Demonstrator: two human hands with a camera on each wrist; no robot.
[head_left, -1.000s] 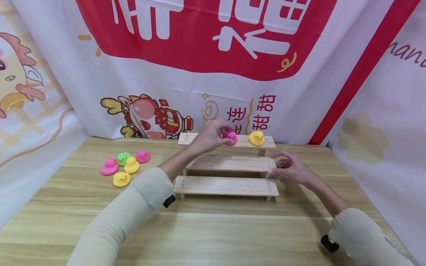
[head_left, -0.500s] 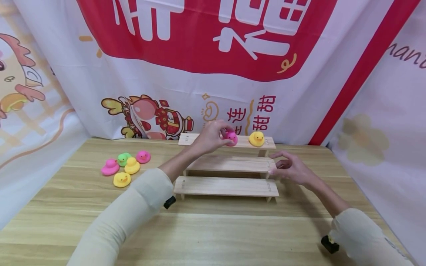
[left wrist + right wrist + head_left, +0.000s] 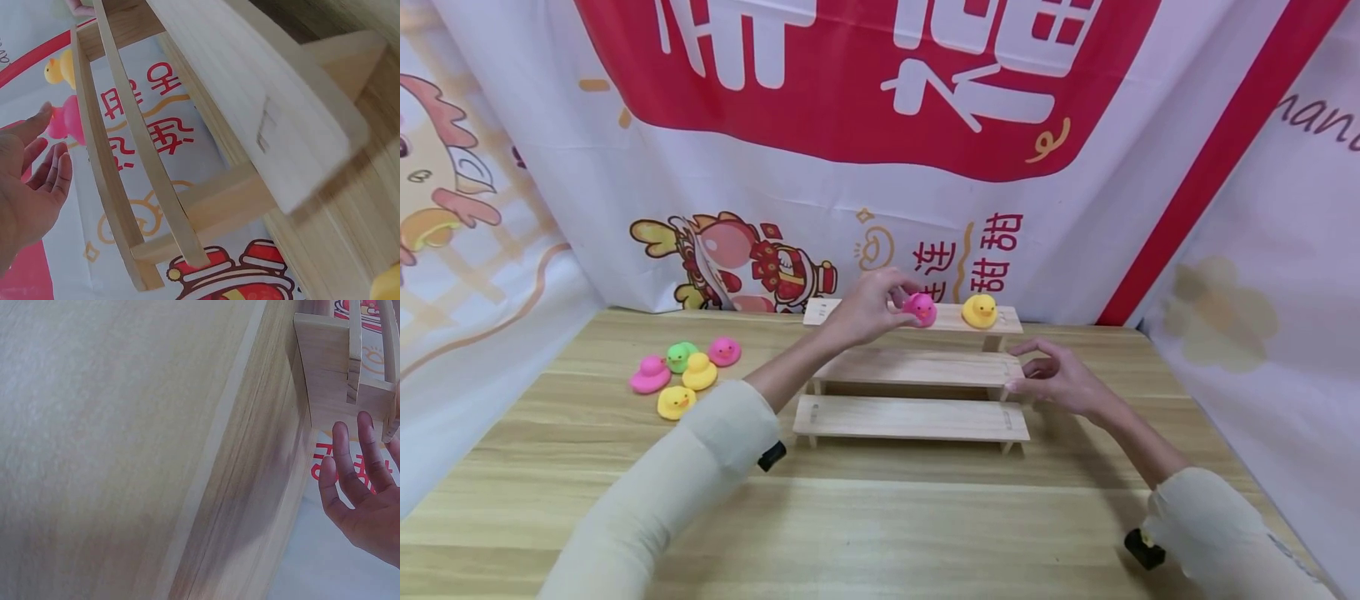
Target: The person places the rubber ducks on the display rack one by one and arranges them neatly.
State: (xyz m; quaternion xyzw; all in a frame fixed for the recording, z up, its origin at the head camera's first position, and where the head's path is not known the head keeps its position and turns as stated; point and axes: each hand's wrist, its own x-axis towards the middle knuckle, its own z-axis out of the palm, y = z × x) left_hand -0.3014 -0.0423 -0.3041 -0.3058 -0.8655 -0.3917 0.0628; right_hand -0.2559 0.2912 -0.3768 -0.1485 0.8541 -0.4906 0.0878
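A pink rubber duck (image 3: 922, 310) sits on the top shelf of a three-step wooden stand (image 3: 910, 419), left of a yellow rubber duck (image 3: 980, 311). My left hand (image 3: 868, 307) is at the pink duck's left side. In the left wrist view, one fingertip of the left hand (image 3: 28, 181) meets the edge of the pink duck (image 3: 67, 120), while the other fingers lie loosely bent and apart from it. At the stand's right end, my right hand (image 3: 1063, 382) has its thumb against the middle shelf. The right wrist view shows several fingers of the right hand (image 3: 369, 494) spread and relaxed.
Left of the stand, a loose group on the wooden table (image 3: 925, 533) holds two pink ducks (image 3: 650, 375) (image 3: 725, 352), a green duck (image 3: 681, 357) and two yellow ducks (image 3: 699, 372) (image 3: 676, 402). A printed cloth (image 3: 737, 167) hangs close behind the stand.
The left hand has eased slightly left, away from the pink duck, and its fingers have loosened. The duck keeps its place on the top shelf. The right hand has not visibly moved.
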